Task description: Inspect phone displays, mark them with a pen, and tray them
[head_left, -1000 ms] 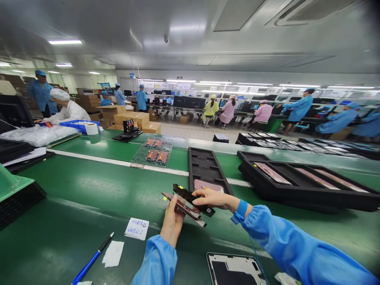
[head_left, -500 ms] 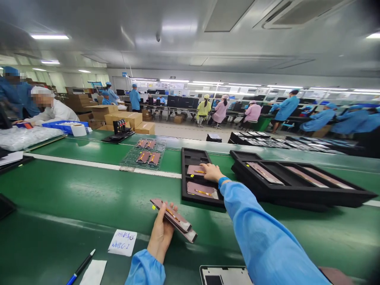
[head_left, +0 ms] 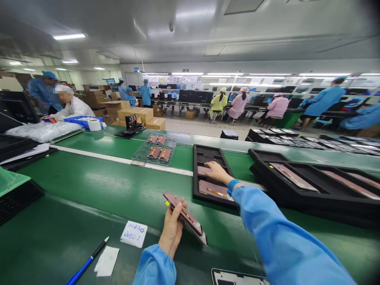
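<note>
Blue pen writing is showing on a white note on the green bench; the bottom line is looking like "W015G-I", and the top line is being too hard to read. One more white paper and one blue and black pen are lying beside it. A long black tray is sitting nearer the far edge of the bench. It is holding two pinkish panels: the near panel is lying at the tray's near end, and the next panel is lying just past it, partly hidden under the right hand. That hand's fingers are touching this panel, but I cannot tell if they are gripping it. The left hand is squeezing a small stack of panels, at least two, above the bench, and a yellow tab is sticking out. A clear tray by the far edge is holding four small pinkish pieces. On the right, piled black trays are showing three more panels.
</note>
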`<state>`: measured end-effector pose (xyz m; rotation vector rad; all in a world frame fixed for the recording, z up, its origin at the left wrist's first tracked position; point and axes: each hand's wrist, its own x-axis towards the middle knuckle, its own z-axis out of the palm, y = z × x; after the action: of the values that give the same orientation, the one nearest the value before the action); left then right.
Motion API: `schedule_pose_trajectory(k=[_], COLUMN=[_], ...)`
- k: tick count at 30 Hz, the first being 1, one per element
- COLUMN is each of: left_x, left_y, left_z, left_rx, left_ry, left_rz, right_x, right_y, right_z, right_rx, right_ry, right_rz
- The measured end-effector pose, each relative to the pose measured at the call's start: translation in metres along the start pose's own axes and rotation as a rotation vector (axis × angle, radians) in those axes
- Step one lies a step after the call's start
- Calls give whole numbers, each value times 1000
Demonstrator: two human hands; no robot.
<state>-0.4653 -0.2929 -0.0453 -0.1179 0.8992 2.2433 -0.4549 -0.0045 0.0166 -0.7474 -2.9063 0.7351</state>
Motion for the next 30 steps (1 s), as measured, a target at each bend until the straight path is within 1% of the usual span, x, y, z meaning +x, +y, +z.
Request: schedule_pose_trajectory(k=[1, 3, 5, 6, 8, 10, 12, 17, 21, 26, 30], left_x=[0, 0, -1, -1, 0, 0, 1, -1, -2, 2, 7], left_y=[-1, -3, -4, -5, -5, -4, -2, 1, 2, 3, 1], left_z=[0, 1, 2, 3, 3, 3, 3, 4, 4, 1, -2], left_rx=[10, 11, 11, 10, 8, 6, 6, 9, 10, -13, -26], left_ry=[21, 40, 41, 39, 32, 19, -7, -76, -100, -43, 10], left_rz=[22, 52, 78, 89, 101, 102, 97, 89, 69, 89, 107], right_x=[-12, -40, -69, -82, -99, -107, -108, -108, -111, -114, -118], right_y=[-13, -37, -58, -65, -75, -79, -80, -76, -72, -67, -69], right_z=[5, 18, 35, 43, 55, 61, 62, 54, 50, 55, 64], right_rx=[65, 197, 302, 351, 440, 517, 583, 708, 759, 761, 724], right_ry=[-74, -282, -483, -548, -613, -625, -629, -662, -672, -645, -632], right_rz=[-62, -187, -276, -298, -299, -272, -238, -127, -49, -21, -73])
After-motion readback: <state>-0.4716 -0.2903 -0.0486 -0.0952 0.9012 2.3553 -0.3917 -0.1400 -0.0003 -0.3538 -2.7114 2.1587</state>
